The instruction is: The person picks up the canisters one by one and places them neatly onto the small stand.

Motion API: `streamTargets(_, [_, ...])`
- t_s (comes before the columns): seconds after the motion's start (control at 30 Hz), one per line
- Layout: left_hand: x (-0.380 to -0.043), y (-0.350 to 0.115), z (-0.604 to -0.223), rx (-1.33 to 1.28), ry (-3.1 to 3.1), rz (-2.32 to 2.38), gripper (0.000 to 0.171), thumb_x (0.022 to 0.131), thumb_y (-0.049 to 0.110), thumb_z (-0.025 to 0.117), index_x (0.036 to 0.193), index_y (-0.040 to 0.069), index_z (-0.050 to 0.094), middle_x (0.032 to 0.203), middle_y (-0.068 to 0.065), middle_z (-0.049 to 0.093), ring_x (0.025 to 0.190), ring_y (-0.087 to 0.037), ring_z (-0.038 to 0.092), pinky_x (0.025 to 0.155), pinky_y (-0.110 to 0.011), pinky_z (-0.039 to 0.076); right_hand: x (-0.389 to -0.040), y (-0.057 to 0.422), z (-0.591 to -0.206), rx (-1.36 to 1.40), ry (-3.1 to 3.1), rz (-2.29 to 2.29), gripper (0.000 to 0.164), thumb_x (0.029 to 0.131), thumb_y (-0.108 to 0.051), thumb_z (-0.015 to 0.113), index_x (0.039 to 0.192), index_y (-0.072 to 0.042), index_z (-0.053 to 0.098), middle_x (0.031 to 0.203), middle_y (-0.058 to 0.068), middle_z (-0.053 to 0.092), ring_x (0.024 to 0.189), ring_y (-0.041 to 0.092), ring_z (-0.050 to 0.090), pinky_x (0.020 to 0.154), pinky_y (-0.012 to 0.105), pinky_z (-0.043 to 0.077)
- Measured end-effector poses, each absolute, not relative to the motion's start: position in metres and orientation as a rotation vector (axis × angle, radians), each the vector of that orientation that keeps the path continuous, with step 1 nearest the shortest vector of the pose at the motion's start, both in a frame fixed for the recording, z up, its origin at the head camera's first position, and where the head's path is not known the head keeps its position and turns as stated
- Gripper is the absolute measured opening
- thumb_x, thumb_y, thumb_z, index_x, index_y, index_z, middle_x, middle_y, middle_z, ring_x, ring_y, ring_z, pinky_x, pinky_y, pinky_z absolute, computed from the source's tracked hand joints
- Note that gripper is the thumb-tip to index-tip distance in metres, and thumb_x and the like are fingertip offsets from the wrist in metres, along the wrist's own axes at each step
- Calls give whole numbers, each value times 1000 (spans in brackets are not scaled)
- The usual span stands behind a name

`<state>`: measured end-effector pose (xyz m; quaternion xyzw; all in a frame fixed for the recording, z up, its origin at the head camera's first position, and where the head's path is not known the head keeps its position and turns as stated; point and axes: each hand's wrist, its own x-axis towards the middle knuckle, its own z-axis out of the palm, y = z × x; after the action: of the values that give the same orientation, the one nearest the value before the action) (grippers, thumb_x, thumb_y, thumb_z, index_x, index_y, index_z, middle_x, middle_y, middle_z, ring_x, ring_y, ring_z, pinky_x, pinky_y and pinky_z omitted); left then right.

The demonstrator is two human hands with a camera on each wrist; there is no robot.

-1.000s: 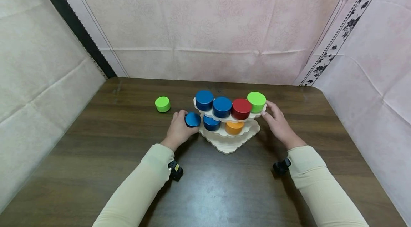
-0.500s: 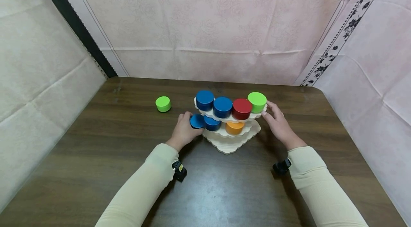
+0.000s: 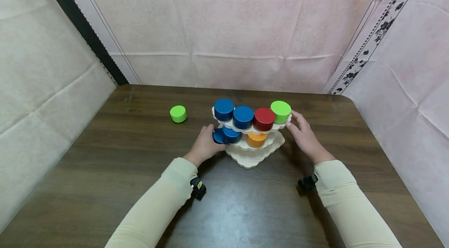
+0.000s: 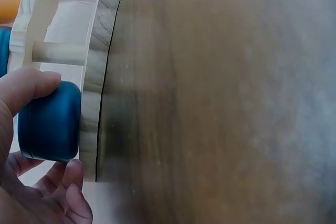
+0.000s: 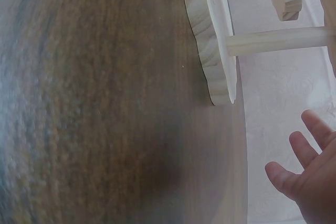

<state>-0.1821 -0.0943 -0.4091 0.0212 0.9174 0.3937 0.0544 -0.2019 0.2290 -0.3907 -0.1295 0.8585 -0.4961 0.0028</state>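
My left hand (image 3: 204, 144) grips a blue round tin (image 4: 50, 121) between thumb and fingers. The tin is at the left end of the bottom tier of a wooden tiered stand (image 3: 247, 160), and its base seems to touch that tier in the left wrist view. My right hand (image 3: 305, 137) holds the right end of the stand's top tier with thumb and finger, beside a green tin (image 3: 280, 111). Three of its other fingers (image 5: 283, 179) spread loosely in the right wrist view. Two blue tins and a red tin (image 3: 264, 118) also stand on the top tier.
The middle tier carries a blue tin (image 3: 231, 135) and an orange tin (image 3: 256, 139). Another green tin (image 3: 178, 114) stands alone on the brown wooden table (image 3: 147, 135), left of the stand. Pale cloth (image 3: 224, 25) hangs behind the table and along both sides.
My left hand has moved right and lowered the blue tin from beside the stand to the bottom tier's left end. The right hand keeps its place on the top tier.
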Motion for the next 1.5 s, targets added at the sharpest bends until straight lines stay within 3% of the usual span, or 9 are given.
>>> streamTargets(0.6, [-182,-89,-411,111,2762,1231,63,79,19,79,131,1,46,126,-17,48,114,-30,49,103,-46,42,-201,229,-388,-395,2672,-1557,56,104,-27,40,152,-7,21,149,22,27,139,39,23,109,65,18])
streamTargets(1.0, [-175,-107,-398,147,2804,1132,81,76,29,83,141,4,42,131,-17,44,114,-31,49,99,-48,45,-203,231,-388,-373,2667,-1532,56,104,-24,39,152,-3,20,150,25,25,140,42,20,108,66,17])
streamTargets(1.5, [-175,-131,-392,143,2968,850,76,81,26,78,143,8,39,137,-17,38,121,-32,41,95,-48,47,-203,229,-390,-371,2708,-1528,57,103,-31,41,151,-4,24,148,24,29,138,41,22,108,65,17])
